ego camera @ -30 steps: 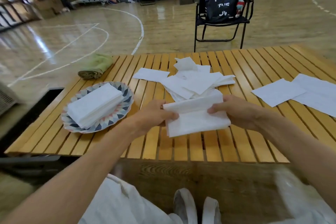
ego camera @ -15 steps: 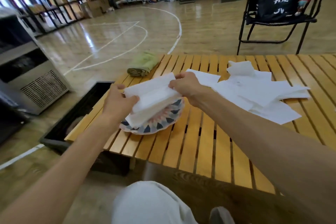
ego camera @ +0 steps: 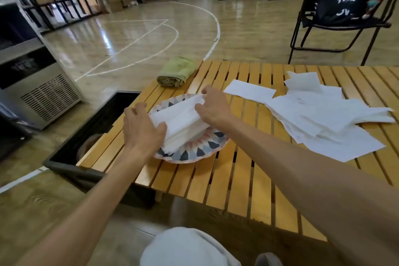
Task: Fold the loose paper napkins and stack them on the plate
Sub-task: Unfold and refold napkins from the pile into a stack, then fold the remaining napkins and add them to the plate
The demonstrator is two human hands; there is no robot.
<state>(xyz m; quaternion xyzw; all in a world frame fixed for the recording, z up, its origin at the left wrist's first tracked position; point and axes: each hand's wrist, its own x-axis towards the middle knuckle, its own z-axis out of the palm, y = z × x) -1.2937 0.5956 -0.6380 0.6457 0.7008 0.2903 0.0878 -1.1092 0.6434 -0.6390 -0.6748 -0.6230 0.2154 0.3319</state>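
Both forearms are seen bare, with no sleeves. Light grey trousers (ego camera: 187, 248) are worn. A grey shoe (ego camera: 268, 259) is glimpsed.

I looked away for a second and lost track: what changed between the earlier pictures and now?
The folded napkin, held over the table a second ago, was carried left and now lies on the stack on the plate. The left hand and right hand keep touching its ends, squaring it. The loose napkins and green towel stayed put.
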